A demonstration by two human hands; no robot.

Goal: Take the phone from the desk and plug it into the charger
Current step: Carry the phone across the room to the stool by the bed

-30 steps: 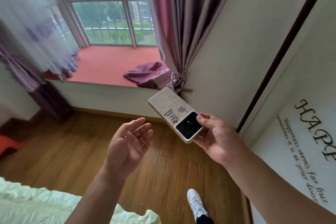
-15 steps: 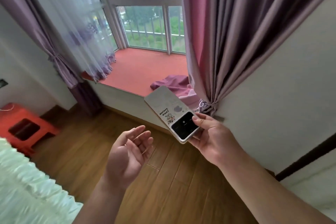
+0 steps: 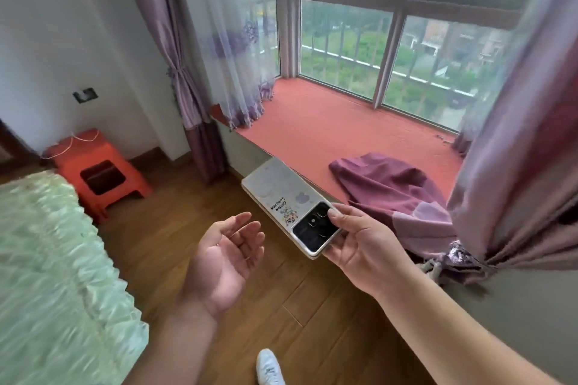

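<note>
Right hand (image 3: 362,247) pinches cream sticker-backed phone (image 3: 289,204) by its camera end only; could slip onto wooden floor (image 3: 312,306). Left hand (image 3: 225,256) open, empty.

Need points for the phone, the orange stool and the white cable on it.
phone (image 3: 278,194), head view, on the pale decorated back of its case.
orange stool (image 3: 131,186), head view, on the near right edge of its seat.
white cable (image 3: 67,144), head view, on the strand draped over the stool's far edge.
</note>
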